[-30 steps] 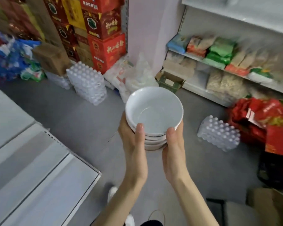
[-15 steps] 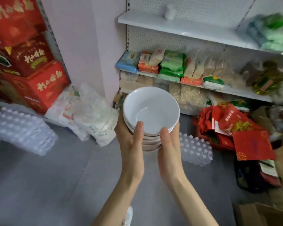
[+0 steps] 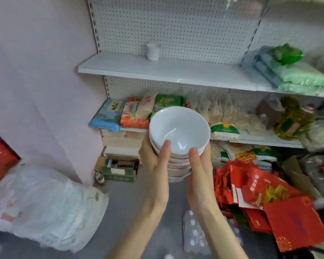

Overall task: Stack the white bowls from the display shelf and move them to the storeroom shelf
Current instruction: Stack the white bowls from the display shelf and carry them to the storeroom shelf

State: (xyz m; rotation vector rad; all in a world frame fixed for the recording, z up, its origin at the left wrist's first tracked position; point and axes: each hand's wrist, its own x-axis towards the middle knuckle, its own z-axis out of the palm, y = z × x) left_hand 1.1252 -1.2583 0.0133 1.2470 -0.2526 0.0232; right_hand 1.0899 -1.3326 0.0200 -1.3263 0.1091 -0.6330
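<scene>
My left hand (image 3: pixel 156 166) and right hand (image 3: pixel 200 175) hold the stack of white bowls (image 3: pixel 178 128) between them, fingers (image 3: pixel 166 149) grasping its sides. The stack is in mid-air before the storeroom shelf (image 3: pixel 185 71), whose upper board carries a white cup (image 3: pixel 153 51).

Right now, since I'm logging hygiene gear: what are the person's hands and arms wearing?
Nothing that shows. The left hand and right hand are bare: no gloves, rings or watch visible. Both forearms are uncovered down to the picture's bottom edge, so no sleeve appears. Thumbnails look short and unpainted.
</scene>
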